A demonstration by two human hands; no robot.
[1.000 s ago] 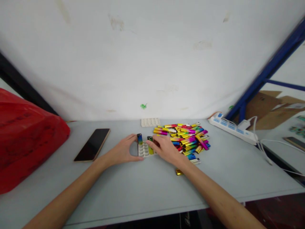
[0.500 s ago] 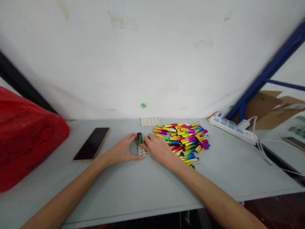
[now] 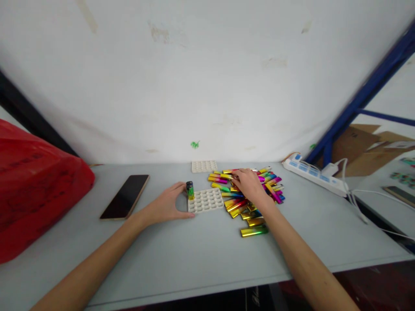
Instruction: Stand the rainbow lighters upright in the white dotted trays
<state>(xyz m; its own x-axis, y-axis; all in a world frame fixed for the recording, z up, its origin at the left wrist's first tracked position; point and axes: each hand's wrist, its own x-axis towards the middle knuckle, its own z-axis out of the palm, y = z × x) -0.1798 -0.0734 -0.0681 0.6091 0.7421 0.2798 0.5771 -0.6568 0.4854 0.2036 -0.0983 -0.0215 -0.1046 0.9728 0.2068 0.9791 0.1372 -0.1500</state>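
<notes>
A white tray with rows of sockets [image 3: 207,200] lies on the grey table [image 3: 194,250]. One green and yellow lighter [image 3: 189,190] stands upright in the tray's far left corner. My left hand [image 3: 167,204] curls round the tray's left edge, thumb and fingers against it. My right hand [image 3: 250,185] rests palm down on the pile of shiny multicoloured lighters [image 3: 249,190] to the right of the tray; what its fingers grip is hidden. A gold lighter [image 3: 254,231] lies apart near my right forearm.
A second white tray [image 3: 204,166] lies by the wall. A black phone [image 3: 126,196] sits left of my hands, with a red plastic bag [image 3: 35,185] at the far left. A white power strip [image 3: 319,176] with cables lies at the right.
My right hand has left the tray and moved right onto the lighter pile. The tray now shows fully with one lighter standing in it. My left hand has stayed put.
</notes>
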